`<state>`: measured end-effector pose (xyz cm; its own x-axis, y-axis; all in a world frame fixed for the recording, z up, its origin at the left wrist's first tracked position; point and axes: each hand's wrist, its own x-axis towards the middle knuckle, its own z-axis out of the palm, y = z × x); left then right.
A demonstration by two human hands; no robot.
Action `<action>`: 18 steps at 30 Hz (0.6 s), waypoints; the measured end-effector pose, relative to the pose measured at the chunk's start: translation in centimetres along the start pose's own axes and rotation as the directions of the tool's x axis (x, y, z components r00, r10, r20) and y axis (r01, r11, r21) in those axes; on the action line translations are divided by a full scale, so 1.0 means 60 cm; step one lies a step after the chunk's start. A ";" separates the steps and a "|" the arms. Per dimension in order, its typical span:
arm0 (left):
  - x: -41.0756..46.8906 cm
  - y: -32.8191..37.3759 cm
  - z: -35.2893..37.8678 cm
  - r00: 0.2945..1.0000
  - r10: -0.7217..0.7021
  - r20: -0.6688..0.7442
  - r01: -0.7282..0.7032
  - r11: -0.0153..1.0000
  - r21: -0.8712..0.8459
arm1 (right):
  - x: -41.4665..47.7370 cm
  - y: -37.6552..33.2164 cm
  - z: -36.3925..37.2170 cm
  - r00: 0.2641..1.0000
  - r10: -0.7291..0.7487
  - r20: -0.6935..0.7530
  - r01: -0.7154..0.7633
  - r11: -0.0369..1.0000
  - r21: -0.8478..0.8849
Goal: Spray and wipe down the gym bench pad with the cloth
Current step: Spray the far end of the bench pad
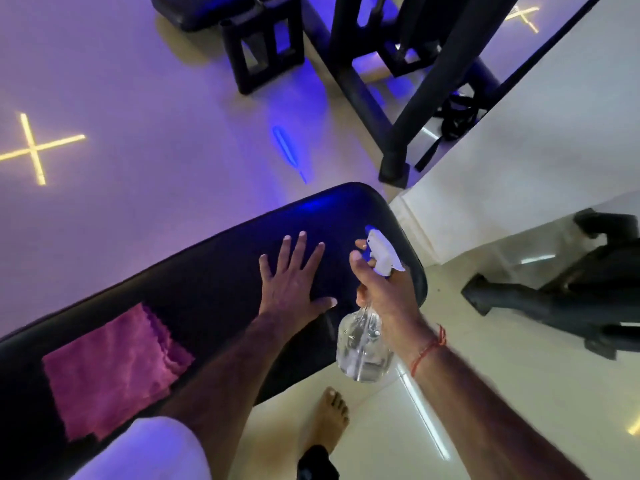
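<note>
A black padded gym bench pad [214,285] runs from the lower left up to the middle of the head view. My left hand [294,282] lies flat on it with fingers spread, holding nothing. My right hand [384,282] grips the neck of a clear spray bottle [363,344] with a white trigger head, held over the pad's right end, nozzle pointing at the far end of the pad. A pink cloth [110,368] lies folded on the pad at the lower left, apart from both hands.
A black machine frame [374,98] stands beyond the bench's far end. Another black metal base [554,299] rests on the glossy floor at the right. My bare foot [329,417] stands beside the bench below. Yellow cross lights mark the floor at left.
</note>
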<state>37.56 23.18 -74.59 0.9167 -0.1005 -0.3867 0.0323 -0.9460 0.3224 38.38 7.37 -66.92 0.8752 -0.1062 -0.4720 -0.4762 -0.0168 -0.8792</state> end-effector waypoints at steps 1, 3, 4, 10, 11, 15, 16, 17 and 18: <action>0.014 0.013 0.001 1.000 -0.002 0.012 0.002 1.000 0.008 | 0.011 -0.004 -0.014 1.000 0.013 0.002 -0.012 0.999 -0.042; 0.031 0.030 0.005 0.999 -0.042 0.034 0.042 0.999 0.021 | 0.035 -0.006 -0.038 0.998 0.054 -0.042 -0.058 0.993 -0.103; 0.032 0.032 0.007 0.998 -0.059 0.037 0.058 0.998 0.033 | 0.044 -0.006 -0.046 0.995 0.068 -0.073 -0.077 0.989 -0.130; 0.030 0.036 0.006 0.994 -0.093 0.063 0.087 0.992 0.091 | 0.056 0.000 -0.082 0.991 0.075 -0.111 -0.098 0.972 -0.214; 0.031 0.038 0.004 0.993 -0.096 0.067 0.090 0.991 0.098 | 0.054 0.004 -0.088 0.989 0.087 -0.122 -0.111 0.972 -0.206; 0.032 0.041 0.003 0.992 -0.101 0.073 0.095 0.992 0.086 | 0.027 0.030 -0.108 0.981 0.121 -0.154 -0.152 0.967 -0.207; 0.032 0.042 0.002 0.992 -0.102 0.070 0.095 0.991 0.090 | 0.016 0.037 -0.111 0.979 0.133 -0.156 -0.167 0.960 -0.226; 0.032 0.043 0.001 0.993 -0.101 0.069 0.094 0.991 0.097 | 0.005 0.046 -0.116 0.978 0.130 -0.166 -0.170 0.952 -0.255; 0.030 0.045 0.000 0.993 -0.101 0.064 0.094 0.990 0.102 | -0.008 0.052 -0.121 0.978 0.122 -0.171 -0.167 0.945 -0.280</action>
<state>39.29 20.47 -74.42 0.8814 -0.0245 -0.4718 0.0772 -0.9778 0.1949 35.83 0.17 -68.98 0.7827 -0.2756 -0.5580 -0.6205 -0.2761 -0.7340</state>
